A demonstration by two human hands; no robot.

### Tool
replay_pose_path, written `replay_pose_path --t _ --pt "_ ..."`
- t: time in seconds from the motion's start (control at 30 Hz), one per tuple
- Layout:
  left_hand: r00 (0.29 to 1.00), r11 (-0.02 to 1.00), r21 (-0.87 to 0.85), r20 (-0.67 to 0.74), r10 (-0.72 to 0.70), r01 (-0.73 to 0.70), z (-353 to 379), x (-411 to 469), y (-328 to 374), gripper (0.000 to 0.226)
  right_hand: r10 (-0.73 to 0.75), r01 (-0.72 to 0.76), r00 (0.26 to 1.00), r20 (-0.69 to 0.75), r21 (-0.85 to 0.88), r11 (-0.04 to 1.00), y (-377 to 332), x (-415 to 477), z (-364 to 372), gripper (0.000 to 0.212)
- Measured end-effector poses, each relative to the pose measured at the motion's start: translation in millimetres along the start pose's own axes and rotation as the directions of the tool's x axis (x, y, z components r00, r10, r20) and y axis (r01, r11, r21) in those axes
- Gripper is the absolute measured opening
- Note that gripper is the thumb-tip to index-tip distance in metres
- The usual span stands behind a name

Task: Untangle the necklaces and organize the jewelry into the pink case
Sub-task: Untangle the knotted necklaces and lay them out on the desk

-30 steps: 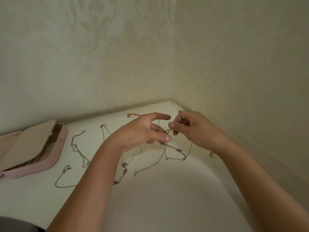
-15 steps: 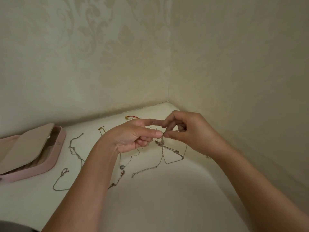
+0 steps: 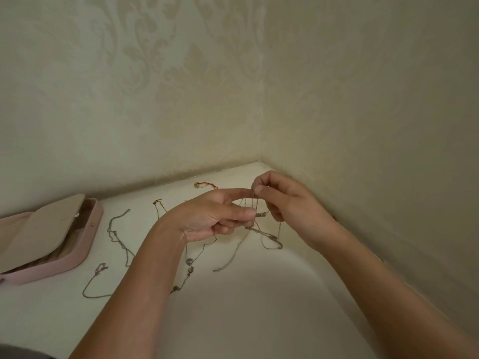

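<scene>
Left hand [image 3: 207, 218]: thumb and curled fingers pinch the tangle [image 3: 261, 229] at a small clasp, index finger stretched out straight toward the right hand. Right hand [image 3: 287, 200]: thumb and index pressed together on a thin strand just above that clasp, other fingers curled. Chain loops hang below both pinches onto the worktop [image 3: 246, 307]. Case [image 3: 51, 237] lies open, well left of the fingers; loose chains between.

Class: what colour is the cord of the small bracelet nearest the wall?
Red cord, with a gold charm; head view.
</scene>
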State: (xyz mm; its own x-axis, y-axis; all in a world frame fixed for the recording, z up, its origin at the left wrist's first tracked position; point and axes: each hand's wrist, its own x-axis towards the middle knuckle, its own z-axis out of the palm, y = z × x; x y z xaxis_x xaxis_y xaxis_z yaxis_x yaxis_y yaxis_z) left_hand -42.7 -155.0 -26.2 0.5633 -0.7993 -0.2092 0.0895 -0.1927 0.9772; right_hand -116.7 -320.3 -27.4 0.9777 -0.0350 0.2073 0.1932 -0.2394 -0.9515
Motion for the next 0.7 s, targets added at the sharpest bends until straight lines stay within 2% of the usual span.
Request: replay_pose_path --t 0.1,0.17,0.23,0.3,0.37,0.47,0.57,0.67,0.7 --pt "0.999 1.0 0.012 -0.036 -0.002 0.002 -0.2 0.9 -2.4 0.035 0.115 -0.125 0.991 0.065 0.172 0.977 -0.7 2.1 -6.5 0.019" --pt "0.998 1.0 0.009 -0.066 -0.016 0.017 -2.0 3.6 -5.4 0.028 0.141 -0.178 0.98 0.137 0.307 0.935 -1.7 2.6 -12.4 0.019" --pt "0.998 0.999 0.035 -0.055 -0.034 0.036 -2.2 5.7 -7.6 0.03 0.13 -0.21 0.969 0.21 0.424 0.881 -4.1 3.0 -16.9 0.018" --pt "0.998 0.994 0.098 -0.029 -0.048 0.051 -1.1 6.6 -8.0 0.039 0.122 -0.22 0.965 0.232 0.463 0.858 -8.2 3.6 -19.8 0.02" --pt "0.998 0.984 0.164 -0.027 -0.065 0.069 -0.4 8.7 -8.8 0.049 0.093 -0.187 0.968 0.234 0.423 0.887 -14.1 2.7 -22.0 0.02" --pt "0.994 0.967 0.233 -0.064 -0.085 0.098 -1.4 14.4 -13.9 0.066 0.027 -0.092 0.968 0.251 0.253 0.963 -26.3 -0.5 -25.2 0.018" --pt "0.989 0.946 0.298 -0.112 -0.095 0.125 -2.1 18.8 -18.7 0.078 0.009 -0.063 0.951 0.309 0.167 0.984 -37.0 -2.8 -34.6 0.016" --pt "0.989 0.929 0.348 -0.119 -0.087 0.124 -1.7 17.9 -18.9 0.082 0.097 -0.114 0.944 0.315 0.036 0.993 -45.6 -4.7 -43.5 0.013" --pt "0.99 0.925 0.362 -0.117 -0.082 0.119 -1.9 17.2 -18.2 0.084 0.136 -0.14 0.948 0.287 -0.008 0.99 -46.1 -5.0 -45.6 0.023"
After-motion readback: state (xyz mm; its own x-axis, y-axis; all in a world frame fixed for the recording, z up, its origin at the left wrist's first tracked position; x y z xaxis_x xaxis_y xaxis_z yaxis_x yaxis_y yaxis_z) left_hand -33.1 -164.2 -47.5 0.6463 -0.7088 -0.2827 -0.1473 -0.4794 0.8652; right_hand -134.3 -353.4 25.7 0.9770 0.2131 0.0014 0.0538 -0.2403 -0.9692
